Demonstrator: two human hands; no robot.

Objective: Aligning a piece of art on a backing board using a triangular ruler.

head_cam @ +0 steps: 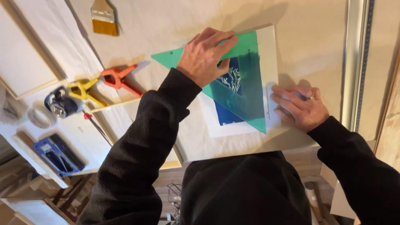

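Head view, looking down on a paper-covered workbench point(308, 37). Left hand point(206, 56) spread flat, fingers extended, pressing on a translucent green set square point(246, 89); gripping nothing. Set square lying over a blue print point(231, 83) on white paper point(216, 125), long edge running beside the paper's right margin. Right hand point(300, 107) just beside that edge, palm down, fingers resting on the paper; whether a small tool sits under the fingertips, cannot tell. Ring on one finger. Long metal straightedge point(354, 62) well to the right. Off to the left: orange spring clamp point(118, 79), yellow spring clamp point(85, 91), tape roll point(41, 117), flat paintbrush point(103, 17) near the top edge.
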